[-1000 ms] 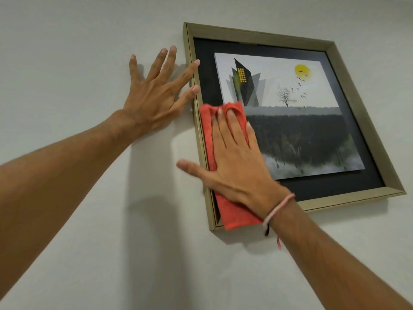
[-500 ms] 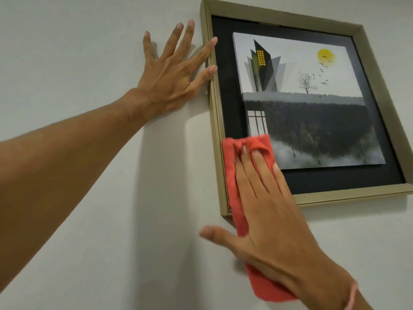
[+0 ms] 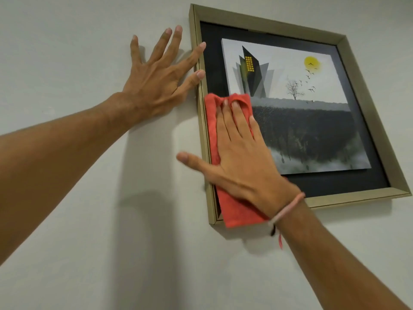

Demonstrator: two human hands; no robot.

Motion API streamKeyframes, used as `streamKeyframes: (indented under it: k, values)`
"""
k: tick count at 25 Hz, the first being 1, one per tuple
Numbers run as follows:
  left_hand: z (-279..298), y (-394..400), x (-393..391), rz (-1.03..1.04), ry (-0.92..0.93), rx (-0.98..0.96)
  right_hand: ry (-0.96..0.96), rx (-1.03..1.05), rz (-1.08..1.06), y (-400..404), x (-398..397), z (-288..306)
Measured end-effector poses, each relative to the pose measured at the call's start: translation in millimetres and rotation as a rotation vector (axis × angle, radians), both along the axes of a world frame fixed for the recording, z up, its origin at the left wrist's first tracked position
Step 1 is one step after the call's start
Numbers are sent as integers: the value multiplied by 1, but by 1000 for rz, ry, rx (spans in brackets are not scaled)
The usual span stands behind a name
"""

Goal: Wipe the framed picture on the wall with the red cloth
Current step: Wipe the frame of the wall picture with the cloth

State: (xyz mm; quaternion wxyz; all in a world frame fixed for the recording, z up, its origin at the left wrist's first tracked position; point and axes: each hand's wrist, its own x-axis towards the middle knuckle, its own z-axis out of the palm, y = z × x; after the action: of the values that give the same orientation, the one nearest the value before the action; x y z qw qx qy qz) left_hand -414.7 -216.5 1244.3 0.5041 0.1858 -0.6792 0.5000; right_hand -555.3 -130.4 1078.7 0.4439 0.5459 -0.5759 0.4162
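The wall (image 3: pixel 78 231) is plain, pale and matte, and it fills everything behind both hands, with soft shadows of the forearms falling across it below the left hand.

The framed picture (image 3: pixel 366 121) hangs on it, just to the right of the left hand and underneath the right hand. Its frame is a dull gold moulding, seen at a slant so the right side looks lower. Inside is a black mat, and raised on it a canvas print showing dark angular towers with yellow windows, a yellow sun, a bare tree, a string of birds and a dark mass that fades to mist.

The left hand (image 3: pixel 156 86) lies flat on the wall with all fingers spread wide, holding nothing. Its forefinger and thumb tips touch the left rail of the frame; the other fingers rest on bare wall.

The right hand (image 3: pixel 241 162) is flat too, fingers together, thumb stuck out over the wall to the left. It presses the red cloth (image 3: pixel 234 209) against the lower-left part of the picture.

The cloth is bunched above the fingertips, runs down the black mat beside the left rail, and its lower end overhangs the frame's bottom corner below the wrist.

A thin pink wrist cord (image 3: pixel 288 206) circles the right wrist, a loose end dangling.
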Motion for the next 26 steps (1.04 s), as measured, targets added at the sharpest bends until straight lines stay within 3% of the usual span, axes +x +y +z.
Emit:
streamKeyframes:
  k: [5,8,15,20,26]
  values:
    - [2,-3,3,19,-12,-19,72,38,-44,4,-9,94]
    - [4,-4,4,39,-11,-21,73,56,-33,8,-10,106]
    - [1,-5,-2,5,3,0,56,0,-10,6,-5,-11]
    - [-2,-1,-1,2,-6,7,25,100,24,23,6,-101]
    - [-4,4,1,1,-14,25,37,288,-71,52,1,-131]
